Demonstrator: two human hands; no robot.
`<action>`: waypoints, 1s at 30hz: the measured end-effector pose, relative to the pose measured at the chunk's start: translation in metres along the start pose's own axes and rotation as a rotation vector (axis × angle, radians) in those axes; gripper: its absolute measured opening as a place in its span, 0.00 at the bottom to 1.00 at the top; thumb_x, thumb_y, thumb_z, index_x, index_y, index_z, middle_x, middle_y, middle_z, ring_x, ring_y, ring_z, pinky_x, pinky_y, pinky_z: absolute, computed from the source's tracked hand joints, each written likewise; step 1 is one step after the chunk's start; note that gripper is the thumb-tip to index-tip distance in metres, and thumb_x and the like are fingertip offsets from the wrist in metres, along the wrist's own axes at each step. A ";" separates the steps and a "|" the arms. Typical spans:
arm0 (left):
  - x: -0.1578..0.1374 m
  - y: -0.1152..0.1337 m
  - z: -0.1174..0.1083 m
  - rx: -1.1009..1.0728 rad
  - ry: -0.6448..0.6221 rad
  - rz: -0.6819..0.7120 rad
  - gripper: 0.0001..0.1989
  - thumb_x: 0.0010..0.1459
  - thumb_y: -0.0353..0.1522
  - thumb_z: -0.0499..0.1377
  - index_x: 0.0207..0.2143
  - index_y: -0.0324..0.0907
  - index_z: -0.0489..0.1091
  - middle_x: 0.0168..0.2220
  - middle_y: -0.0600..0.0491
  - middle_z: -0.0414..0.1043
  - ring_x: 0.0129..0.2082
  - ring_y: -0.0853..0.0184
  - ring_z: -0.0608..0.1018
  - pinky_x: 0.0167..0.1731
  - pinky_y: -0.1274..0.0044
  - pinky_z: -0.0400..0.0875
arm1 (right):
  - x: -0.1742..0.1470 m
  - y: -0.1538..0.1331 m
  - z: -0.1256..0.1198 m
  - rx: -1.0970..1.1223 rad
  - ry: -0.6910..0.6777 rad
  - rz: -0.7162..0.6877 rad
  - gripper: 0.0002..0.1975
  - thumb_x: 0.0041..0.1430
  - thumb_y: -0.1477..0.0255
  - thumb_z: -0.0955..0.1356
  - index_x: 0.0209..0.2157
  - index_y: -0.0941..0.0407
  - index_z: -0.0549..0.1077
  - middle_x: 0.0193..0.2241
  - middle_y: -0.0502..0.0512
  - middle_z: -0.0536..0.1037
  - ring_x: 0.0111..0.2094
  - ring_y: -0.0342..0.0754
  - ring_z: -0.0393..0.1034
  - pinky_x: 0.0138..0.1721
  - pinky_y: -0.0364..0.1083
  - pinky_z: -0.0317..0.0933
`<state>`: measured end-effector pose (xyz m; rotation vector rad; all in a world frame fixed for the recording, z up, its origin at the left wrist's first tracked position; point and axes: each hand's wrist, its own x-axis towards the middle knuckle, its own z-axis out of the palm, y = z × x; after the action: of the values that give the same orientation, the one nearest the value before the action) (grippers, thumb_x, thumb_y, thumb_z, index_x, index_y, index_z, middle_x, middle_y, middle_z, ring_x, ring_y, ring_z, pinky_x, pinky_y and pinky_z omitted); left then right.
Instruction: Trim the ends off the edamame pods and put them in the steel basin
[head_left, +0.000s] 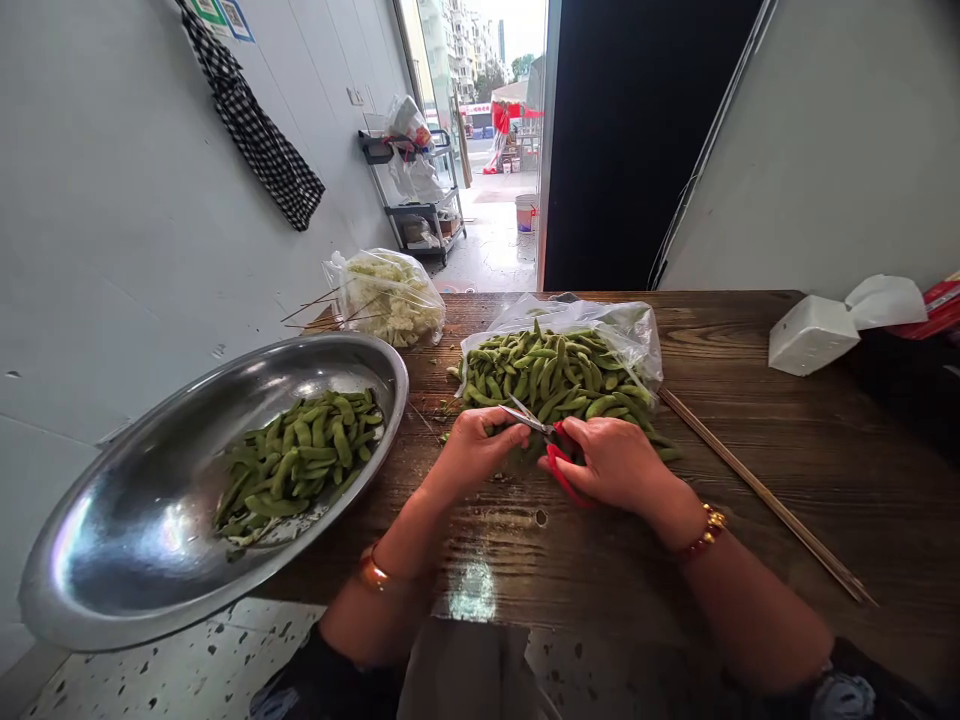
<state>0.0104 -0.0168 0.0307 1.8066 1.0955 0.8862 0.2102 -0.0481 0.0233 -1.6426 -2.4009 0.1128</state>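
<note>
My right hand (626,465) is closed round the red handles of a pair of scissors (529,418). The blades stand parted and point left, close to the fingertips of my left hand (480,445). That hand pinches an edamame pod, mostly hidden by the fingers. Just beyond both hands, a heap of green edamame pods (555,370) spills from a clear plastic bag (637,335) on the wooden table (739,345). To the left, a large steel bowl (142,480) holds a smaller pile of pods (307,455).
A plastic bag of pale vegetable pieces (390,300) sits behind the bowl, with thin sticks beside it. Long wooden skewers (765,495) lie on the right. A white tissue pack (814,335) rests at the far right. A shelf cart (424,200) stands by the doorway.
</note>
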 end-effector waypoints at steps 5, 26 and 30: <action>0.002 0.000 -0.004 -0.081 -0.060 -0.066 0.12 0.53 0.37 0.61 0.26 0.36 0.76 0.22 0.53 0.72 0.22 0.73 0.68 0.23 0.81 0.60 | 0.000 -0.002 -0.002 0.026 -0.044 -0.020 0.20 0.62 0.54 0.61 0.31 0.55 0.70 0.26 0.54 0.78 0.27 0.47 0.71 0.27 0.45 0.45; 0.001 -0.008 0.002 -0.135 -0.111 -0.141 0.17 0.53 0.41 0.61 0.23 0.35 0.72 0.18 0.55 0.65 0.18 0.76 0.61 0.19 0.81 0.53 | 0.000 -0.003 0.003 -0.017 -0.076 0.024 0.21 0.61 0.52 0.61 0.30 0.55 0.71 0.27 0.55 0.79 0.28 0.49 0.73 0.26 0.45 0.44; 0.002 -0.010 0.003 -0.184 -0.106 -0.197 0.16 0.51 0.41 0.62 0.24 0.35 0.73 0.18 0.56 0.66 0.16 0.78 0.60 0.18 0.81 0.51 | 0.003 -0.001 0.003 0.036 -0.100 0.035 0.21 0.61 0.53 0.61 0.28 0.55 0.70 0.26 0.56 0.78 0.28 0.49 0.72 0.25 0.45 0.44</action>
<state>0.0102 -0.0134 0.0212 1.5480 1.0670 0.7395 0.2082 -0.0457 0.0211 -1.7020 -2.4271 0.2477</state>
